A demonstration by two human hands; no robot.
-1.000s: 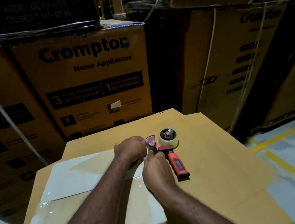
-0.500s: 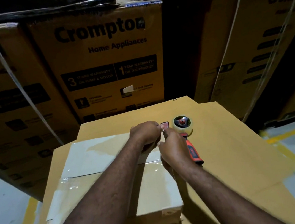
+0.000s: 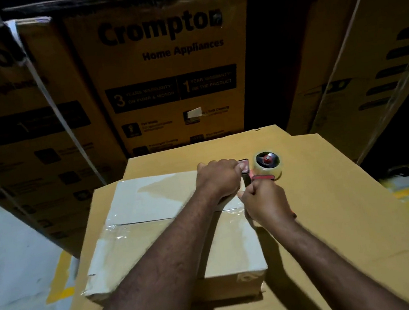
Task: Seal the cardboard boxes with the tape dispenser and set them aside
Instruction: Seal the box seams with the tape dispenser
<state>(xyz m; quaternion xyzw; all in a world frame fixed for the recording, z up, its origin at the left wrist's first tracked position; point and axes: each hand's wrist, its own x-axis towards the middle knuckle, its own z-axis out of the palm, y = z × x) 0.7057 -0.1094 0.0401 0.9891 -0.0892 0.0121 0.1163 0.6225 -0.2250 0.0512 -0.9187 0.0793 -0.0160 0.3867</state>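
Head camera: in a dim warehouse aisle, 1 small cardboard box (image 3: 157,240) sits on a flat cardboard sheet (image 3: 345,202), with clear tape across its top seam. At the box's far right corner, the right hand (image 3: 266,202) curls its fingers round the handle of the tape dispenser (image 3: 267,163). The left hand (image 3: 218,179), fingers curled, pinches the dispenser's front plate; the tape end is hidden. Likely step: starting another strip. Next, the tape end must stick before the dispenser is drawn along the box. Stacked Crompton cartons (image 3: 167,69) stand behind

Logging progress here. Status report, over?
Right hand grips tape dispenser. Left hand curled on cardboard box corner, grasp unclear. Top seam taped. Nothing obstructing.
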